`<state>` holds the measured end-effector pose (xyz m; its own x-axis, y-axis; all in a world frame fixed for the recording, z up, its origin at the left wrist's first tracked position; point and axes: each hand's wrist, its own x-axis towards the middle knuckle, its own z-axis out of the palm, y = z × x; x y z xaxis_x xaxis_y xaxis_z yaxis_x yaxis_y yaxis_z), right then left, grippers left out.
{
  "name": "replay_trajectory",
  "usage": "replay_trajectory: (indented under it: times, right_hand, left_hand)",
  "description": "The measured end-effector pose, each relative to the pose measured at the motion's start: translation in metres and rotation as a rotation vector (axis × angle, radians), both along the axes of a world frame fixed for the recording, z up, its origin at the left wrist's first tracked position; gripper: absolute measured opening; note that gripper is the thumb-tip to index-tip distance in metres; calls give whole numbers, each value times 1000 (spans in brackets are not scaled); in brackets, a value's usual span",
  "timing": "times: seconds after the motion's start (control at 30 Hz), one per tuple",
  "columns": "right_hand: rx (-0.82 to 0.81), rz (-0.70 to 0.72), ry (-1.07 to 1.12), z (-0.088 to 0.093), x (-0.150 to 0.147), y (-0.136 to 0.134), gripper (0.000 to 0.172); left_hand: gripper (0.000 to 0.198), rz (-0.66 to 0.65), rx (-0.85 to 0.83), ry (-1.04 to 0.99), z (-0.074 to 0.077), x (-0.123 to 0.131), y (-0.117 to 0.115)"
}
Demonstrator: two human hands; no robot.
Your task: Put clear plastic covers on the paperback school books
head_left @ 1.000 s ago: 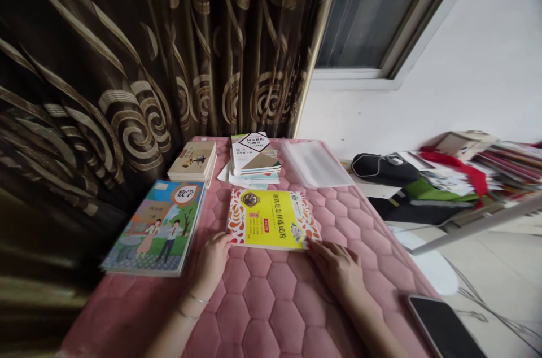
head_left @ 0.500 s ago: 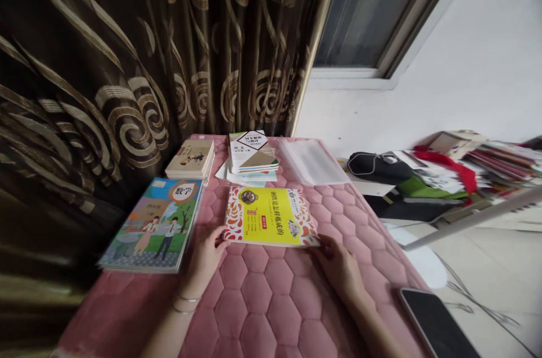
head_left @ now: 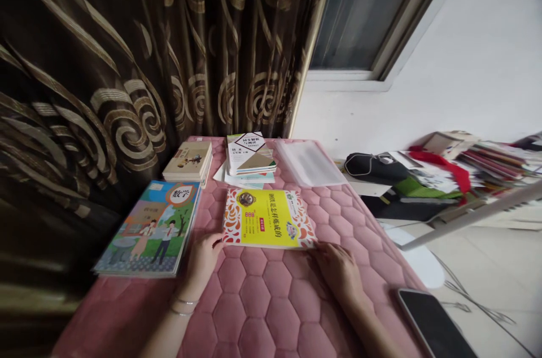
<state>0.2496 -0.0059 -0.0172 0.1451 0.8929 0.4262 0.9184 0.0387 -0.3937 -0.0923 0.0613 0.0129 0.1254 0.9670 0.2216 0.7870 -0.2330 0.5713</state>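
Observation:
A yellow paperback book with a red-and-white patterned border lies flat in front of me. My left hand, with thin bracelets at the wrist, has its fingers curled at the book's near left corner. At the near right corner is my right hand, its fingers stretched out low over the cloth and the tips by the book's edge. To the left lies a stack of textbooks, topped by a blue-and-green cover with two drawn figures. Hidden from view are the undersides of both hands.
Behind are a beige book stack, a white-covered book stack and translucent plastic sleeves. A dark phone-like device sits at the front right. Pink quilted cloth covers the table; a patterned curtain hangs at left.
My right hand's fingers have loosened from the book's corner and lie flatter. The book looks lower against the table, while the left hand stays at its corner. The view has shifted slightly.

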Motion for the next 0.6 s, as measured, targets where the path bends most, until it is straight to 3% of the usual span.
replay_trajectory:
  times: [0.13,0.27,0.4,0.47,0.53,0.6]
  right_hand:
    - [71,34,-86,-9,4,-1,30]
    - [98,70,-132,-6,6,-4,29]
    - [22,-23,-194,10,1,-8,24]
    - [-5,-71,-208,20,-7,-7,20]
    - [-26,-33,-180,30,-22,-4,16]
    - [-51,93,-123,36,-42,4,16]
  left_hand:
    - [19,-19,14,-8,-4,-2,1]
    - [18,-46,45,36,-7,0,-1]
    - [26,-34,165,164,1,11,-11]
    - [30,-88,200,226,9,22,-16]
    - [31,-193,184,257,17,37,-17]
    - [28,-284,163,251,22,54,-15]
